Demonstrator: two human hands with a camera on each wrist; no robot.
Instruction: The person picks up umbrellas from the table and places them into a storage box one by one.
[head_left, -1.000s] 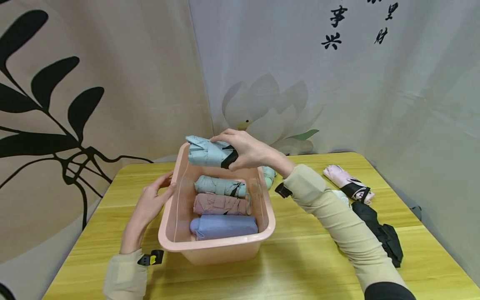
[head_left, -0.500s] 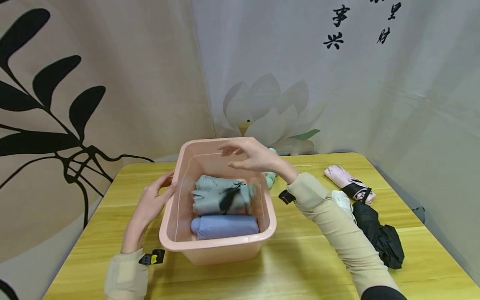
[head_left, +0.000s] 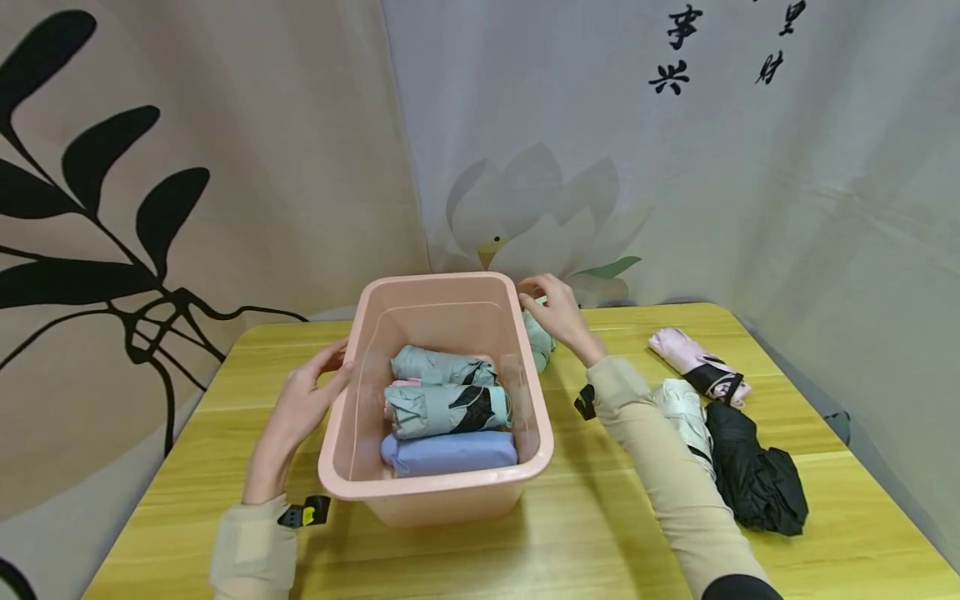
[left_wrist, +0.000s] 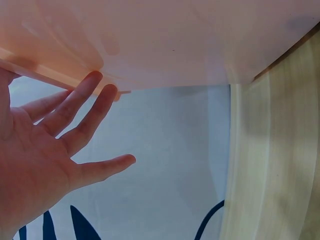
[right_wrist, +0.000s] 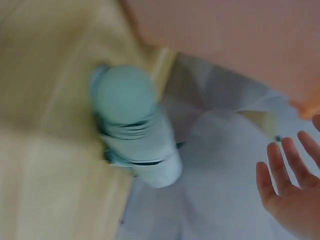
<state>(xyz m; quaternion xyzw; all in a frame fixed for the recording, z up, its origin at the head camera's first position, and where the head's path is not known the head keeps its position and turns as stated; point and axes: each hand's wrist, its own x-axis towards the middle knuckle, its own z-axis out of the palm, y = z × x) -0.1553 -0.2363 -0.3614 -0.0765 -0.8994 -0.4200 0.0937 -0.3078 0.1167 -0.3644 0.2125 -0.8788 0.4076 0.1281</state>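
A pink plastic bin (head_left: 442, 490) stands on the wooden table. My left hand (head_left: 303, 404) rests its outstretched fingers against the bin's left side, the fingertips (left_wrist: 94, 76) at the rim in the left wrist view. Inside lie a blue folded umbrella (head_left: 450, 455), a pale blue umbrella (head_left: 423, 412) with a black strap, and a grey-teal one (head_left: 435, 365) behind. The pale blue one mostly hides a pink umbrella beneath it. With loosely spread fingers, my right hand (head_left: 558, 321) is over a mint green folded umbrella (head_left: 538, 343) beside the bin's far right side, holding nothing.
On the right of the table (head_left: 600, 533) lie a pale pink umbrella (head_left: 686, 354), a white one (head_left: 681, 408) partly behind the right sleeve, and a black one (head_left: 757, 475). A printed curtain (head_left: 300, 167) hangs behind the table.
My right hand let go of the pale blue umbrella, which dropped into the bin onto the pink one. The hand then moved right, past the rim, to the mint green umbrella. My left hand stayed put.
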